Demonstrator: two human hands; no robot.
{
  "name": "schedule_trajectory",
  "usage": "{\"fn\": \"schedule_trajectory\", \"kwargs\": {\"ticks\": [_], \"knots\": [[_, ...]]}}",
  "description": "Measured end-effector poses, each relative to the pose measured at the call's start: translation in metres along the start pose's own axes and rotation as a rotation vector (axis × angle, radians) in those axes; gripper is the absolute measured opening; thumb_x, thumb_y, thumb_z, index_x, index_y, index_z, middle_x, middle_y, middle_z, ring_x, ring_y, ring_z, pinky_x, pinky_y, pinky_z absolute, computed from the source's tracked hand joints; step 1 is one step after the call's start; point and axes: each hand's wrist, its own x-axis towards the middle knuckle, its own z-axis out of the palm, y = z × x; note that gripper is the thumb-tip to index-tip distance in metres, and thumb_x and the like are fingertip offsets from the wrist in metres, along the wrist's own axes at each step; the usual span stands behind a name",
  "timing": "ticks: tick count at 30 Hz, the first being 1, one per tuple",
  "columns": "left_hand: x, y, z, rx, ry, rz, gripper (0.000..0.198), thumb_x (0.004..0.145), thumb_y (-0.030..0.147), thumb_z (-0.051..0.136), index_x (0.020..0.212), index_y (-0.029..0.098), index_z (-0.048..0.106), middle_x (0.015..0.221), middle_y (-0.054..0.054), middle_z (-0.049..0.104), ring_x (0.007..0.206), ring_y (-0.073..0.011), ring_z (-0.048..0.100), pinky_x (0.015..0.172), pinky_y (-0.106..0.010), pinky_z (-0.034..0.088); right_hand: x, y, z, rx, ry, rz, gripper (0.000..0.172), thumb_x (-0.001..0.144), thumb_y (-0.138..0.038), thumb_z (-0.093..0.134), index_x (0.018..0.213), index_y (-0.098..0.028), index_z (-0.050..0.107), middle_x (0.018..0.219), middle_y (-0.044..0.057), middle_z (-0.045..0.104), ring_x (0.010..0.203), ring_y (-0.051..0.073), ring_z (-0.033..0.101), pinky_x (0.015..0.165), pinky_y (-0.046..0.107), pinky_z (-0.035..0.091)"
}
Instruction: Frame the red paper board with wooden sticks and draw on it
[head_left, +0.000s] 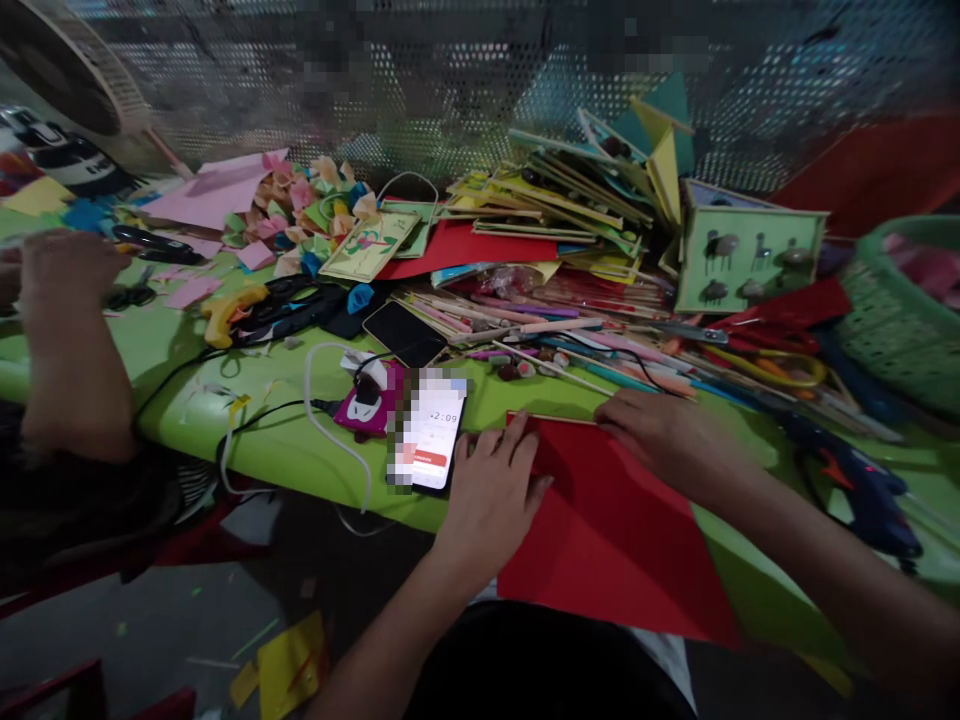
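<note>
A sheet of red paper (615, 540) lies at the front of the green table, its near part reaching past the edge. Along its far edge runs a thin wooden stick (559, 417). My left hand (499, 480) rests on the sheet's far left corner, fingers stretched out and slightly apart, with the fingertips by the stick's left end. At the stick's right end, the fingers of my right hand (652, 430) are closed together and bent over it. Beside my left hand lies a lit phone (431, 440) showing a timer.
A blue glue gun (862, 480) lies at right, near a green basket (900, 300). Sticks and pencils (540, 315) are heaped behind the paper. A magenta power socket (367, 405) trails cables. Another person's arm (71, 340) reaches in at left, near a yellow-handled glue gun (232, 312).
</note>
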Motion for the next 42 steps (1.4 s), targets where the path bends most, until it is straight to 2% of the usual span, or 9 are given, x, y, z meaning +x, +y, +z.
{"fn": "schedule_trajectory", "kwargs": {"ticks": [4,7,11,15,18,22,28,37,42], "knots": [[0.000,0.001,-0.002,0.009,-0.008,-0.010,0.040,0.106,0.038,0.055,0.142,0.020,0.059,0.166,-0.006,0.047,0.126,-0.0327,0.060,0.103,-0.058,0.051,-0.003,0.005,-0.001,0.040,0.029,0.000,0.029,0.103,-0.026,0.043,0.099,-0.023,0.071,0.095,0.007,0.076,0.083,0.021,0.072,0.068,0.032,0.047],[0.001,0.001,-0.002,0.015,-0.014,-0.014,0.040,0.105,0.037,0.056,0.143,0.021,0.059,0.165,-0.006,0.048,0.125,-0.0326,0.061,0.104,-0.058,0.051,-0.013,0.015,-0.005,0.098,0.132,0.022,0.027,0.104,-0.028,0.045,0.103,-0.024,0.072,0.101,0.008,0.079,0.092,0.023,0.075,0.076,0.034,0.052],[0.001,0.000,-0.001,0.030,-0.003,-0.021,0.041,0.105,0.034,0.056,0.144,0.022,0.059,0.164,-0.007,0.050,0.126,-0.0333,0.061,0.104,-0.059,0.050,-0.041,0.025,-0.015,0.119,0.311,0.161,0.022,0.104,-0.032,0.052,0.108,-0.024,0.072,0.104,0.008,0.080,0.093,0.025,0.076,0.079,0.037,0.056],[0.001,0.000,-0.001,0.041,0.016,-0.008,0.043,0.104,0.031,0.057,0.146,0.021,0.057,0.162,-0.012,0.051,0.124,-0.0339,0.062,0.102,-0.059,0.051,-0.069,0.023,-0.016,0.115,0.376,0.306,0.023,0.103,-0.032,0.052,0.108,-0.027,0.074,0.103,0.008,0.080,0.094,0.026,0.077,0.082,0.041,0.059],[0.001,0.000,-0.001,0.053,0.029,-0.001,0.042,0.104,0.030,0.057,0.145,0.020,0.058,0.159,-0.014,0.054,0.123,-0.0347,0.063,0.100,-0.059,0.052,-0.080,0.019,-0.006,0.140,0.418,0.321,0.024,0.102,-0.030,0.054,0.109,-0.027,0.076,0.100,0.006,0.081,0.091,0.025,0.077,0.082,0.041,0.060],[0.002,0.001,0.000,0.068,0.031,-0.003,0.042,0.103,0.029,0.057,0.144,0.020,0.058,0.159,-0.014,0.054,0.122,-0.0347,0.063,0.100,-0.059,0.051,-0.083,0.019,0.009,0.139,0.408,0.261,0.023,0.102,-0.026,0.055,0.111,-0.025,0.077,0.102,0.008,0.082,0.095,0.025,0.077,0.086,0.041,0.059],[0.000,0.000,0.001,0.061,0.025,-0.006,0.042,0.103,0.028,0.058,0.145,0.021,0.056,0.160,-0.013,0.053,0.125,-0.0332,0.061,0.101,-0.056,0.050,-0.085,0.021,0.022,0.093,0.363,0.148,0.029,0.101,-0.023,0.055,0.122,-0.024,0.076,0.116,0.009,0.080,0.107,0.027,0.073,0.090,0.044,0.056],[0.001,0.001,0.000,0.080,0.002,-0.028,0.045,0.103,0.028,0.058,0.147,0.021,0.054,0.159,-0.013,0.055,0.124,-0.0337,0.061,0.100,-0.057,0.050,-0.085,0.022,0.040,0.039,0.240,0.124,0.040,0.102,-0.028,0.051,0.139,-0.026,0.068,0.129,0.010,0.076,0.119,0.030,0.068,0.095,0.049,0.054],[0.000,0.001,0.000,0.070,-0.004,-0.024,0.046,0.103,0.028,0.058,0.148,0.021,0.053,0.160,-0.013,0.054,0.125,-0.0334,0.060,0.101,-0.056,0.049,-0.085,0.024,0.043,0.029,0.244,0.094,0.041,0.104,-0.030,0.049,0.140,-0.025,0.067,0.127,0.011,0.077,0.118,0.029,0.069,0.096,0.049,0.055]]}}
